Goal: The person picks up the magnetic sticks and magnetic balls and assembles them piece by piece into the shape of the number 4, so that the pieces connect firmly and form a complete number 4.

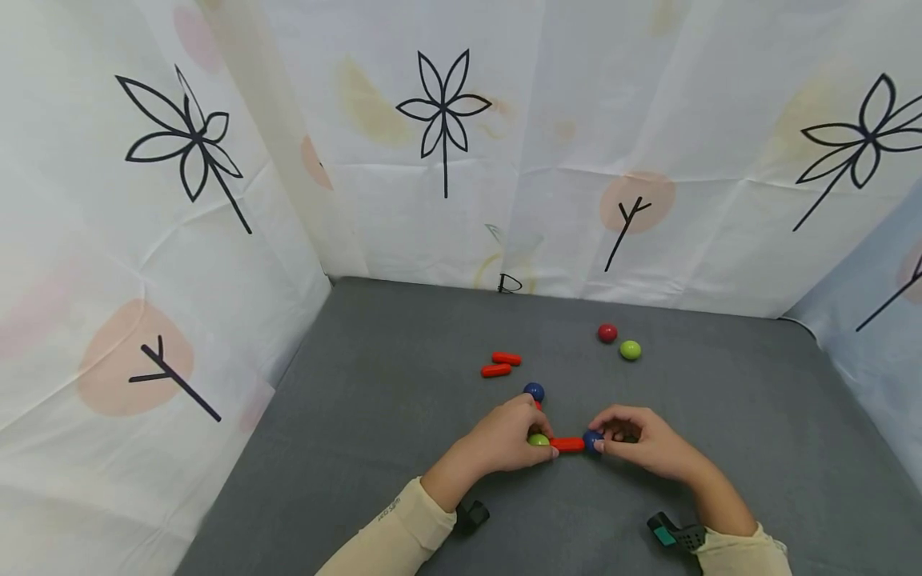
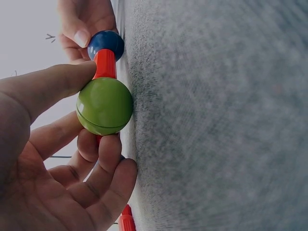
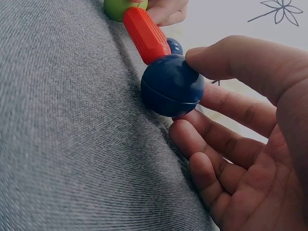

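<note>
Pinching one blue ball (image 3: 171,87), right hand (image 1: 651,442) faces left hand (image 1: 507,434) gripping one green ball (image 2: 104,107).

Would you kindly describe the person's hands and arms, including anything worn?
The left hand and right hand are ungloved. The cream left sleeve carries small dark lettering; the right sleeve is cream too. Each wrist wears a black device, the right's with a teal panel.
</note>
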Available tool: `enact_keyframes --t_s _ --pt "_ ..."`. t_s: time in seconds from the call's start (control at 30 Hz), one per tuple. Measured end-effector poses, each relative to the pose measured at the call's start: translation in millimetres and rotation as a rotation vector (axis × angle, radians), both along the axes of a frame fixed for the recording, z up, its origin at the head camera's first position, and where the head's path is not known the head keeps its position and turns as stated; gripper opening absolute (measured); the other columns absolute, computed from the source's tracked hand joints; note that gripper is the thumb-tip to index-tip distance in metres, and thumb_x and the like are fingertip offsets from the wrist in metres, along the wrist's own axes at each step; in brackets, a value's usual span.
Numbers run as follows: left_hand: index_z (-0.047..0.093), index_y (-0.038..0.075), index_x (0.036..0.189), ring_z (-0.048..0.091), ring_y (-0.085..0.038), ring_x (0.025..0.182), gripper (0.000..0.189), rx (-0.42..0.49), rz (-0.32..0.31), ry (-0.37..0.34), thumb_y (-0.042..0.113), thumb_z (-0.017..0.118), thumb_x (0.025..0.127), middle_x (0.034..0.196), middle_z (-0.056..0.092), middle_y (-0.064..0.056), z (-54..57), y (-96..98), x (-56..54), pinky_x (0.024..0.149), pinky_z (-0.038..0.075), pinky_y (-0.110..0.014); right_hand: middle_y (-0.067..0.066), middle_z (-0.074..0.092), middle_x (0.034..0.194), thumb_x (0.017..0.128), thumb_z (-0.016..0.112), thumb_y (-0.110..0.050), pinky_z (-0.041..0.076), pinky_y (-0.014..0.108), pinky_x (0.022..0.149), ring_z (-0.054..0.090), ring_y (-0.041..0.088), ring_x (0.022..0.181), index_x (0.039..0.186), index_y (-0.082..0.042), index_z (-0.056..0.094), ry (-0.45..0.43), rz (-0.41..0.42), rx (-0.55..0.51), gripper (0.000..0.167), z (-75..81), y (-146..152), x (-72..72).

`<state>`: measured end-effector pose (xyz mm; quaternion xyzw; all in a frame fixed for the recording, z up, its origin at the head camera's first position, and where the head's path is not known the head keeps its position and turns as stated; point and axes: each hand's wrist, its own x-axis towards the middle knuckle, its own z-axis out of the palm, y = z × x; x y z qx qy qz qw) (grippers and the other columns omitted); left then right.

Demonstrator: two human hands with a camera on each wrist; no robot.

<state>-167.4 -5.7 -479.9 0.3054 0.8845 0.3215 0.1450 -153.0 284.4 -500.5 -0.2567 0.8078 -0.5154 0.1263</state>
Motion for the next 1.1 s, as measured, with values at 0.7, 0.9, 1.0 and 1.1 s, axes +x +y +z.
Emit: enact_keyframes --t_s 0.7,0.9,1.0,1.1 --pt "0.084 0.018 0.1 0.047 -0.004 0.074 0.014 -0.007 -0.008 0.0 0.03 0.084 0.094 0.09 0.056 0.008 0.5 -1.4 -0.1 0.063 0.043 -0.018 0.009 0.075 0.103 0.103 0.069 -0.008 0.057 0.026 0.075 0.069 0.009 0.086 0.116 0.001 0.072 -0.006 -0.047 0.06 0.016 9.1 -3 -9.4" --pt "0.084 0.018 0.1 0.048 -0.002 0.077 0.013 0.003 -0.023 0.009 0.03 0.084 0.094 0.093 0.061 0.009 0.9 -2.8 -0.7 0.066 0.044 -0.017 0.011 0.075 0.104 0.103 0.069 -0.007 0.058 0.025 0.076 0.07 0.012 0.087 0.115 0.002 0.073 0.053 -0.075 0.072 0.016 17.2 -5 -20.8" --pt "0.083 0.018 0.099 0.048 -0.001 0.078 0.013 0.005 -0.027 0.015 0.03 0.084 0.094 0.093 0.062 0.01 -0.1 -3.1 -1.0 0.066 0.044 -0.017 0.012 0.075 0.105 0.103 0.069 -0.007 0.058 0.025 0.076 0.07 0.014 0.087 0.116 0.002 0.072 0.067 -0.09 0.075 0.016 20.6 -7 -29.0" --pt "0.084 0.018 0.099 0.048 -0.001 0.077 0.013 0.005 -0.028 0.018 0.03 0.084 0.094 0.091 0.062 0.011 -0.4 -3.1 -0.9 0.065 0.044 -0.017 0.013 0.075 0.106 0.103 0.069 -0.008 0.058 0.025 0.077 0.07 0.013 0.088 0.117 0.002 0.073 0.072 -0.109 0.084 0.018 23.1 -10 -38.0"
